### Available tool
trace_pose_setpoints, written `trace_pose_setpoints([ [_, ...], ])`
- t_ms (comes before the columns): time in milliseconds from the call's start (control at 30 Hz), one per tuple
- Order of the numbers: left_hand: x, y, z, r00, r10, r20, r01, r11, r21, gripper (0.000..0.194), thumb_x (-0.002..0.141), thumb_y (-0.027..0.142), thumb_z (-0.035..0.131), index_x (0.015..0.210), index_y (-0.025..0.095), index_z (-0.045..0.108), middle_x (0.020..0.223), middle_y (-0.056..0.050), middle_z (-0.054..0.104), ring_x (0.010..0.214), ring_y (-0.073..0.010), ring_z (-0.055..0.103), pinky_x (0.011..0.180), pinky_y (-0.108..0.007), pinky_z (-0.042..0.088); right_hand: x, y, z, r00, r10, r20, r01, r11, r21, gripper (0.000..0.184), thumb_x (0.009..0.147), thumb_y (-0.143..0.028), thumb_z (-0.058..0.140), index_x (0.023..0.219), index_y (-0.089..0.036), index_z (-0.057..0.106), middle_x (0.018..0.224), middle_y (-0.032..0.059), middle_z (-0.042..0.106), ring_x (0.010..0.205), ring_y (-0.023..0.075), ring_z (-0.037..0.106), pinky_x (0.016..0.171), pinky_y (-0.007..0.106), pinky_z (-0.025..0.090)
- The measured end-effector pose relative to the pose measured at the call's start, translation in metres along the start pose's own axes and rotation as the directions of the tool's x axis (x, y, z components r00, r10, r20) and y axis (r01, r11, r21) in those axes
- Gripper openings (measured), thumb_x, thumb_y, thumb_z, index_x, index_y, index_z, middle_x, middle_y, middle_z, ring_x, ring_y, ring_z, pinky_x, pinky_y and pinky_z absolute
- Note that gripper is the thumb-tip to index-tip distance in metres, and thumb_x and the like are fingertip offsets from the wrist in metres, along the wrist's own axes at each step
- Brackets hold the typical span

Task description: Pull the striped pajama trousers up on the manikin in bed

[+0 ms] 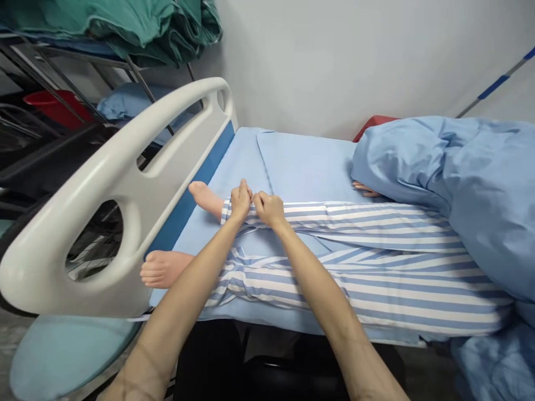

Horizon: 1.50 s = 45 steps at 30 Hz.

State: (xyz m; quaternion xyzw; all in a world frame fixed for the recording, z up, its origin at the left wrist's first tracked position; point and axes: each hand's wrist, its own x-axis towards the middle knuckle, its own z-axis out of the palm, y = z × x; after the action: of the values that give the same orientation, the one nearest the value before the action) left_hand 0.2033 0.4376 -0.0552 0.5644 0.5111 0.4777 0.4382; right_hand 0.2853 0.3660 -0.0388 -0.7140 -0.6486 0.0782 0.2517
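Striped blue-and-white trousers (388,278) cover the legs of what looks like a manikin lying on the bed. Its far foot (204,197) and near foot (165,267) are bare and point toward the footboard. My left hand (241,201) is closed on the far trouser leg, a little above the ankle. Close beside it, my right hand (270,208) is also closed, its fingers curled on the same trouser leg. The pinched cloth is mostly hidden by my fingers. My left forearm passes over the near lower leg.
A white footboard (188,100) with cut-out handles borders the left. Light-blue sheet (305,161) covers the mattress, and a bunched blue quilt (418,150) lies at right, with a hand (366,190) under its edge. Behind stand a rack with green cloth (137,25) and a red bucket (56,106).
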Motion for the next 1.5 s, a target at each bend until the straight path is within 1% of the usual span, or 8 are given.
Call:
trace_pose_setpoints([
  [67, -0.004, 0.001, 0.001, 0.997, -0.029, -0.068, 0.025, 0.998, -0.062, 0.053, 0.098, 0.043, 0.016, 0.051, 0.024, 0.03, 0.047, 0.002, 0.032, 0.046, -0.0121, 0.039, 0.052, -0.026, 0.034, 0.005, 0.007, 0.008, 0.995, 0.089, -0.053, -0.082, 0.99, 0.116, 0.037, 0.1, -0.026, 0.035, 0.071, -0.02, 0.057, 0.067, 0.0015, 0.061, 0.066, 0.0151, 0.054, 0.062, 0.025, 0.029],
  [267, -0.03, -0.002, 0.03, 0.99, 0.127, 0.068, -0.143, 0.927, 0.346, 0.049, 0.095, 0.04, 0.036, 0.052, 0.021, 0.047, 0.052, -0.004, 0.049, 0.063, -0.0168, 0.054, 0.067, -0.028, 0.038, 0.011, 0.045, -0.006, 0.966, 0.135, -0.222, -0.055, 0.941, 0.335, 0.04, 0.099, -0.034, 0.034, 0.061, -0.023, 0.041, 0.057, -0.0036, 0.044, 0.059, 0.0139, 0.042, 0.062, 0.025, 0.031],
  [467, -0.042, 0.009, 0.088, 0.995, 0.092, 0.049, -0.102, 0.958, 0.268, 0.052, 0.096, 0.042, 0.035, 0.049, 0.022, 0.044, 0.049, -0.002, 0.047, 0.062, -0.0166, 0.054, 0.062, -0.028, 0.035, 0.008, 0.086, -0.023, 0.923, 0.236, -0.303, -0.065, 0.874, 0.481, 0.045, 0.1, -0.041, 0.033, 0.059, -0.024, 0.035, 0.056, -0.0043, 0.039, 0.06, 0.0139, 0.042, 0.063, 0.026, 0.035],
  [633, -0.042, 0.01, 0.119, 0.982, 0.128, 0.137, -0.141, 0.987, 0.082, 0.057, 0.097, 0.046, 0.035, 0.046, 0.021, 0.04, 0.044, 0.0, 0.04, 0.053, -0.0134, 0.048, 0.059, -0.027, 0.037, 0.008, 0.125, -0.045, 0.942, 0.21, -0.26, -0.043, 0.847, 0.53, 0.049, 0.099, -0.051, 0.032, 0.058, -0.024, 0.036, 0.054, -0.0045, 0.037, 0.06, 0.0135, 0.042, 0.063, 0.026, 0.037],
  [1000, -0.068, 0.021, 0.187, 0.969, 0.18, 0.172, -0.168, 0.982, -0.08, 0.053, 0.094, 0.052, 0.044, 0.052, 0.02, 0.04, 0.049, 0.002, 0.036, 0.055, -0.0115, 0.048, 0.056, -0.025, 0.038, -0.032, 0.195, -0.09, 0.888, 0.183, -0.422, -0.009, 0.924, 0.382, 0.049, 0.102, -0.054, 0.025, 0.069, -0.023, 0.042, 0.062, -0.0021, 0.042, 0.073, 0.016, 0.054, 0.072, 0.028, 0.042],
  [1267, -0.079, 0.027, 0.279, 0.934, 0.251, 0.254, -0.241, 0.968, -0.069, 0.05, 0.093, 0.055, 0.044, 0.06, 0.018, 0.044, 0.062, 0.0, 0.047, 0.072, -0.0127, 0.058, 0.061, -0.023, 0.043, -0.039, 0.246, -0.13, 0.86, 0.261, -0.438, -0.101, 0.929, 0.355, 0.044, 0.104, -0.038, 0.032, 0.065, -0.021, 0.043, 0.062, -0.004, 0.043, 0.069, 0.0109, 0.053, 0.078, 0.03, 0.044],
  [1367, -0.071, 0.026, 0.322, 0.916, 0.278, 0.288, -0.297, 0.955, 0.022, 0.061, 0.097, 0.055, 0.018, 0.063, 0.014, 0.048, 0.077, -0.003, 0.05, 0.085, -0.0146, 0.062, 0.065, -0.025, 0.043, -0.04, 0.257, -0.153, 0.873, 0.314, -0.373, -0.141, 0.895, 0.424, 0.044, 0.102, -0.023, 0.035, 0.058, -0.022, 0.036, 0.058, -0.0054, 0.043, 0.064, 0.007, 0.051, 0.073, 0.026, 0.041],
  [1500, -0.075, 0.016, 0.37, 0.872, 0.305, 0.383, -0.377, 0.918, 0.126, 0.072, 0.092, 0.055, -0.001, 0.067, 0.013, 0.051, 0.087, -0.005, 0.051, 0.096, -0.0188, 0.064, 0.067, -0.028, 0.04, -0.039, 0.289, -0.206, 0.772, 0.266, -0.577, -0.08, 0.941, 0.328, 0.044, 0.097, -0.03, 0.03, 0.053, -0.025, 0.031, 0.06, -0.0046, 0.049, 0.073, 0.0069, 0.058, 0.075, 0.028, 0.039],
])
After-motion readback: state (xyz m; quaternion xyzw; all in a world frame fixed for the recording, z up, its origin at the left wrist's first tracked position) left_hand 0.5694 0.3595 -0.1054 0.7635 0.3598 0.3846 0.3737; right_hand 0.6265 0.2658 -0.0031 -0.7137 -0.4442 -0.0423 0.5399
